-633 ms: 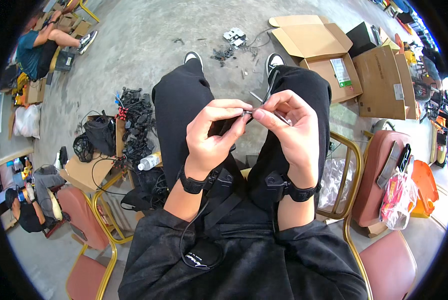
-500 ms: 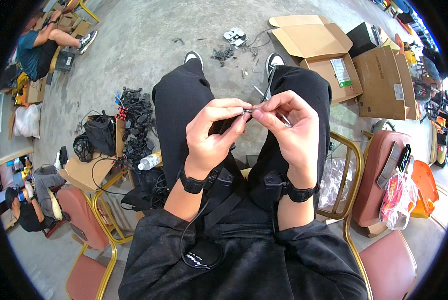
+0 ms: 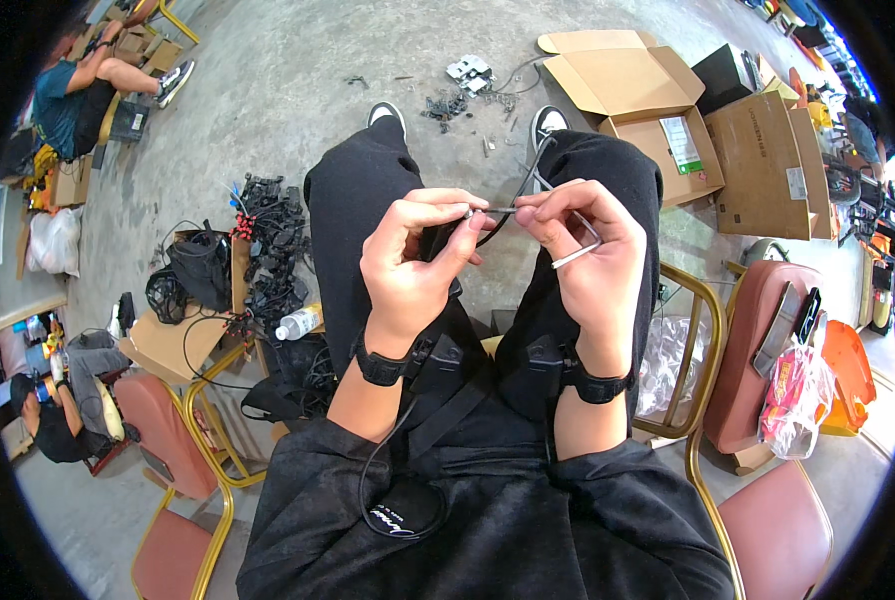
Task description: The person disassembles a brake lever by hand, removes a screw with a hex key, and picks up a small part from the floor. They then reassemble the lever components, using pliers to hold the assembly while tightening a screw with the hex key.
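In front of my knees my two hands work close together, with a thin metal pin (image 3: 501, 210) bridging the gap between their fingertips. My left hand (image 3: 415, 255) is closed, thumb and fingers pinching a small metal piece at the pin's left end. Fingers of my right hand (image 3: 600, 255) are pinched on the pin's other end. A thin, bent silvery rod (image 3: 575, 257), shaped like a hex key, also sticks out of the right hand. Behind the fingertips loops a black cable (image 3: 524, 185); where it ends is hidden.
Small dark parts (image 3: 448, 108) and a metal bracket (image 3: 471, 73) lie on the floor ahead. An open cardboard box (image 3: 658, 125) stands at right front. Black cables (image 3: 273, 245) and a bottle (image 3: 300, 322) are at left. Chairs (image 3: 763, 350) flank me. Other people sit at far left.
My hands have drawn slightly apart, baring the pin between them. The bent rod in my right hand has swung outward and shows more; the black cable now loops behind the fingers.
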{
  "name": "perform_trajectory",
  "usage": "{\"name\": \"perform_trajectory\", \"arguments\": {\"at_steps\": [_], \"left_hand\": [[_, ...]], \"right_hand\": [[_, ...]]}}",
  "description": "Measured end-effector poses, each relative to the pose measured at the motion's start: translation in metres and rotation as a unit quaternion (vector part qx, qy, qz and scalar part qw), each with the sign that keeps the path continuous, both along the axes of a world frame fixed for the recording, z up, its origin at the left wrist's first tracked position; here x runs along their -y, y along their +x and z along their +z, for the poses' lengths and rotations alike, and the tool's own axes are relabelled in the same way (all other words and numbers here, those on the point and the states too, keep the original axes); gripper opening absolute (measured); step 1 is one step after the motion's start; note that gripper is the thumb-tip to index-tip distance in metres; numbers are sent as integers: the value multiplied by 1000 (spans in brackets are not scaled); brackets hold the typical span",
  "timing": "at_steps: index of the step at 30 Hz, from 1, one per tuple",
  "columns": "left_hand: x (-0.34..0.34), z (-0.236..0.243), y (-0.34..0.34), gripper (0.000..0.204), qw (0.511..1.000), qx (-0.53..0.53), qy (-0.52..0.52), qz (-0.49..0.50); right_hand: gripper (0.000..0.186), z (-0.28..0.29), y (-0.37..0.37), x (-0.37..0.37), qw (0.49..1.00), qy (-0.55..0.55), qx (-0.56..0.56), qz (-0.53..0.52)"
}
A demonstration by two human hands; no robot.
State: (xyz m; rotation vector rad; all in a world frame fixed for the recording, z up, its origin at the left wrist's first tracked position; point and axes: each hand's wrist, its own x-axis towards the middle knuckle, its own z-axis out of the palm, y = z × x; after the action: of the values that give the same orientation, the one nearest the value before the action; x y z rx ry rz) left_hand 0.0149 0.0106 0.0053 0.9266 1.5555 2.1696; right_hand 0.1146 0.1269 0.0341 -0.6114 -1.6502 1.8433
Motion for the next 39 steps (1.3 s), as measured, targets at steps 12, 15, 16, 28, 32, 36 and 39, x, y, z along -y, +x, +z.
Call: {"name": "perform_trajectory", "arguments": {"at_steps": [12, 15, 16, 28, 32, 36, 39], "left_hand": [[1, 0, 0, 16, 1000, 8, 4, -12], [1, -3, -1, 16, 1000, -13, -6, -14], [2, -4, -1, 16, 1000, -13, -6, -14], [-1, 14, -7, 7, 977, 213, -25, 15], [1, 14, -13, 10, 960, 281, -8, -12], [4, 12, -17, 13, 947, 319, -9, -30], [-1, 9, -14, 12, 955, 297, -1, 2]], "right_hand": [[15, 2, -3, 0, 997, -65, 41, -19], [15, 2, -2, 0, 996, -72, 41, -14], [16, 2, -1, -1, 996, -71, 54, -6], [16, -2, -8, 3, 997, -43, 57, -24], [25, -3, -8, 5, 980, -31, 185, 64], [22, -2, -15, 17, 987, -36, 140, 66], [18, -8, -17, 22, 993, -56, 100, 27]]}}
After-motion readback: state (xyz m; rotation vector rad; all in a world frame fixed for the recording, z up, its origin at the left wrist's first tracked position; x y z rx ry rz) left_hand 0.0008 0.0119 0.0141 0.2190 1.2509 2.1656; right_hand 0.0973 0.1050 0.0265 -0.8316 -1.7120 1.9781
